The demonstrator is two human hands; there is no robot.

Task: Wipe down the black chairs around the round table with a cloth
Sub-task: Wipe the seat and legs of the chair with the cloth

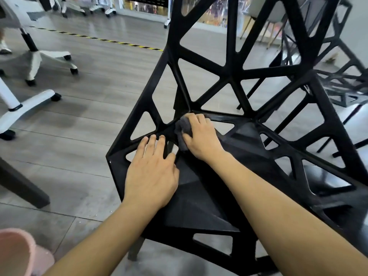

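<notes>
A black chair (pixel 201 196) with an open lattice of triangular holes fills the middle of the view, its backrest rising toward the top. My right hand (pixel 201 136) grips a crumpled grey cloth (pixel 184 128) and presses it on the seat's back left part, where the seat meets the backrest. My left hand (pixel 152 172) lies flat on the seat's left side, fingers straight and spread over the lattice bars. A second black lattice chair (pixel 342 84) stands behind at the right.
White office chair bases on castors (pixel 42 58) stand at the left on the grey wood floor. A dark table leg (pixel 23 188) is at the left edge. Yellow-black floor tape (pixel 111 41) runs across the back. Something pink (pixel 18 253) sits at the bottom left.
</notes>
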